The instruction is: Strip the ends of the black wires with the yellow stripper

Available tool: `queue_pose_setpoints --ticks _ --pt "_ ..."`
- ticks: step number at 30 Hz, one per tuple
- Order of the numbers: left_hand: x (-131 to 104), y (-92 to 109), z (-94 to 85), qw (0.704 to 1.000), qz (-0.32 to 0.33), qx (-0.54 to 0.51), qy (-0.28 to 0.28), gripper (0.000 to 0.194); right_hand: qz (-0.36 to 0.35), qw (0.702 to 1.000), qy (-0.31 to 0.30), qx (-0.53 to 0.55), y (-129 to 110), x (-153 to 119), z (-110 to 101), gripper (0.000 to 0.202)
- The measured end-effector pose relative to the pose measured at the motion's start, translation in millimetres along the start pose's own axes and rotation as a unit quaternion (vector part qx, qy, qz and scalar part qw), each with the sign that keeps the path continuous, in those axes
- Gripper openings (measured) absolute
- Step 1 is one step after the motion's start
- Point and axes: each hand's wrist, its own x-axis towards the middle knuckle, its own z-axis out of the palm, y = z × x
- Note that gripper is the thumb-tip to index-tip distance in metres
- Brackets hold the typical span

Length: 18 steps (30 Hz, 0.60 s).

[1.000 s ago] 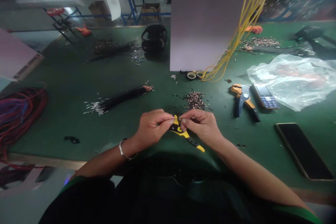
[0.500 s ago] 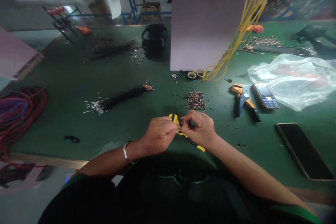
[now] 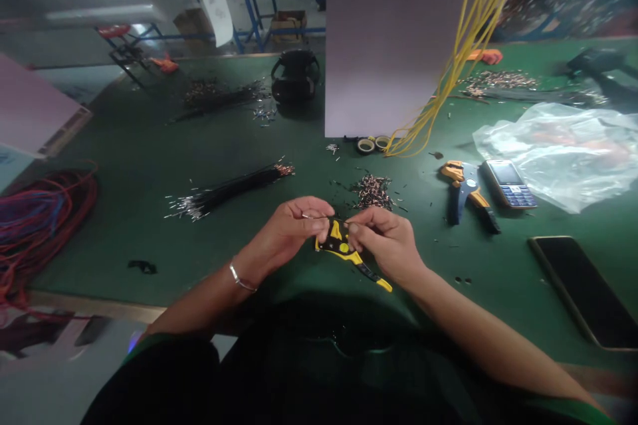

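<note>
My left hand (image 3: 294, 229) is closed in a pinch, with a thin light piece showing at its fingertips. Facing it, my right hand (image 3: 389, 239) also pinches something too small to make out. Between and just below both hands, a yellow and black hand tool (image 3: 343, 249) lies on the green table (image 3: 224, 239). Just beyond my fingers is a pile of small copper-coloured pieces (image 3: 373, 192). A bundle of black wires (image 3: 234, 187), silvery at one end and coppery at the other, lies to the left.
Right of my hands are an orange and blue tool (image 3: 467, 189), a keypad phone (image 3: 509, 184), a smartphone (image 3: 583, 289) and a plastic bag (image 3: 558, 153). Yellow wires (image 3: 448, 80) hang beside a pale panel (image 3: 389, 46). Red cable coils (image 3: 54, 232) lie at far left.
My left hand has turned and lifted slightly off the yellow and black tool, which shows more now. My fingertips are a little farther apart. The whole view has shifted slightly.
</note>
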Motion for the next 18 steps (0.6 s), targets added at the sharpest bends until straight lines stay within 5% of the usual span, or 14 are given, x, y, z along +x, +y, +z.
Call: queue_pose_setpoints --ticks 4,10,13,18 --pt "-0.2 -9.3 0.3 0.991 0.05 0.116 0.041 0.024 0.02 0.994 0.003 0.109 1.7 3.4 0.8 0.008" --pt "-3.6 -6.2 11.5 0.932 0.175 0.302 0.101 0.013 0.029 0.985 0.021 0.168 0.7 5.5 3.4 0.008" --pt "-5.0 -3.6 14.7 0.927 0.175 0.31 0.114 0.015 0.036 0.988 0.016 0.15 3.3 3.4 5.3 0.009" --pt "-3.3 -11.2 15.1 0.962 0.162 0.206 0.08 0.014 0.046 0.992 0.007 0.114 5.5 0.0 10.4 0.017"
